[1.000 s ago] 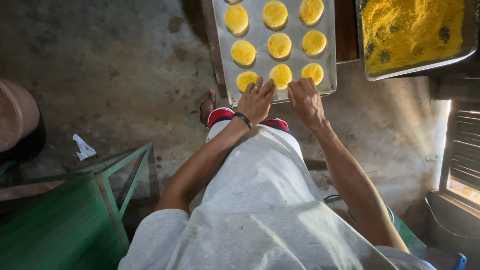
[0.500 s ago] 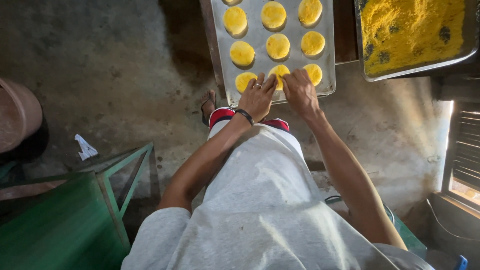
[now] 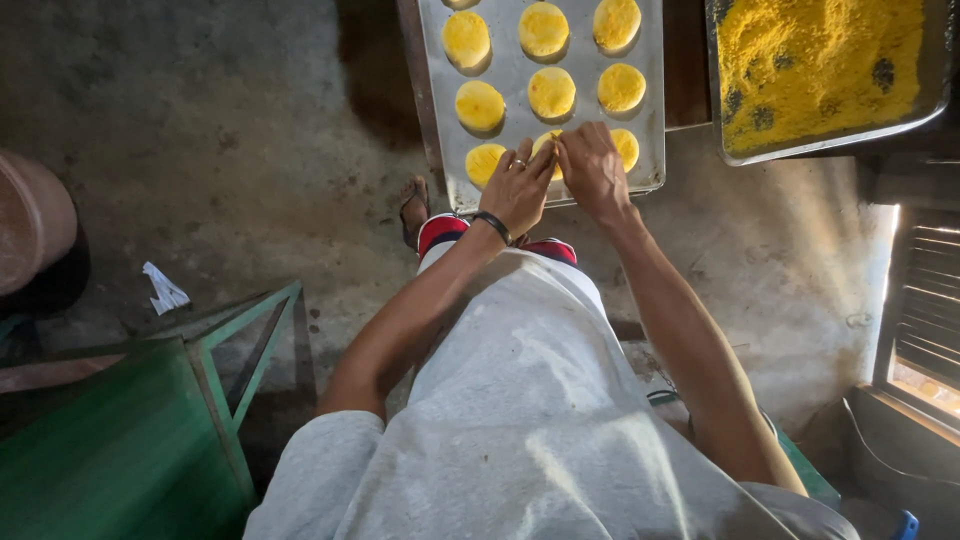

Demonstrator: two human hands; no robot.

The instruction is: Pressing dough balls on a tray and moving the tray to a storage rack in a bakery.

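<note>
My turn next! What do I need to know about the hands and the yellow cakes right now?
Left hand and right hand: both on the middle cake of the tray's near row, fingers together over it.
Done: the other yellow cakes lie flat in rows of three.
Beside it: a second tray of loose yellow crumbs.
Left: the cake under the hands.

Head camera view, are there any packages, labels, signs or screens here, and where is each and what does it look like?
None that I can make out: no packages, labels, signs or screens.
Closest thing: crumpled white scrap, maybe paper, on the grey floor at left.
Both hands, left hand and right hand, rest on the metal tray of yellow discs.
</note>
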